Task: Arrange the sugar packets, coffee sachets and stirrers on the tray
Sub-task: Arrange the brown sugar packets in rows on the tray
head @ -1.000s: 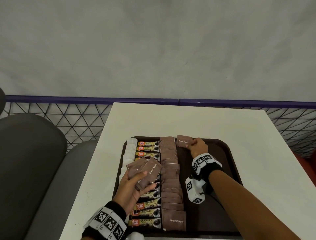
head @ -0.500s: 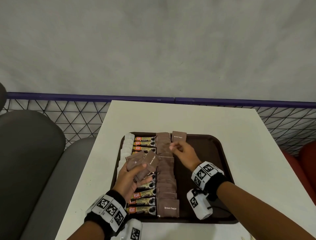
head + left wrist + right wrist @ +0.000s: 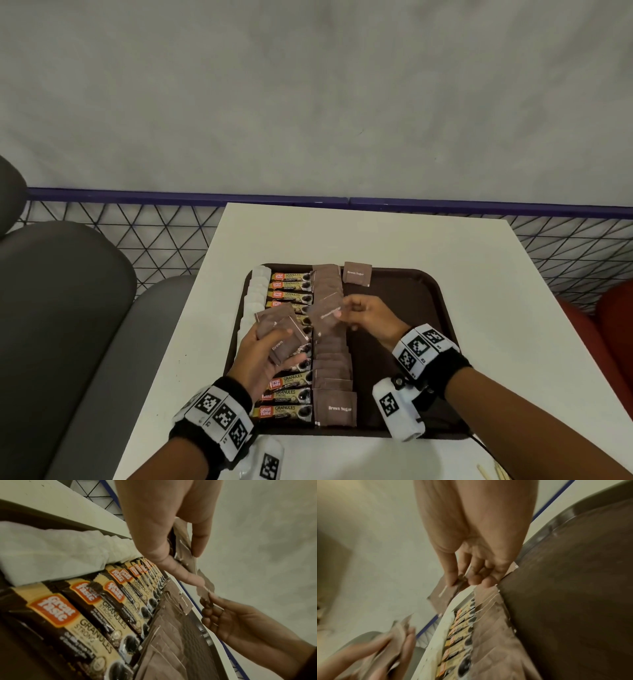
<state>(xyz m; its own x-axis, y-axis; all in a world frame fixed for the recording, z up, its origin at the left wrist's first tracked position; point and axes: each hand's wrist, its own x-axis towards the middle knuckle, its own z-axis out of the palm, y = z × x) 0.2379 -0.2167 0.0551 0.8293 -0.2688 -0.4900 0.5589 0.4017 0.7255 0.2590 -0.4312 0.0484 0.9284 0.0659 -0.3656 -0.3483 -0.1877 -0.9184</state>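
Observation:
A dark brown tray (image 3: 411,342) on the white table carries a column of white packets (image 3: 255,291), a column of coffee sachets (image 3: 291,394) and a column of brown sugar packets (image 3: 334,373). One brown sugar packet (image 3: 357,273) lies alone at the tray's far edge. My left hand (image 3: 263,349) holds a stack of brown sugar packets (image 3: 279,330) above the sachets. My right hand (image 3: 363,313) pinches one brown sugar packet (image 3: 325,310) (image 3: 443,596) over the middle of the tray, just right of the stack.
Wooden stirrers (image 3: 493,474) show at the table's near right edge. Grey seats (image 3: 61,308) stand to the left, a red seat (image 3: 613,315) to the right. A mesh fence with a blue rail (image 3: 171,197) runs behind the table. The tray's right half is bare.
My right hand let go of a packet at the tray's far edge, drew back toward the left hand, and now pinches a packet next to the stack.

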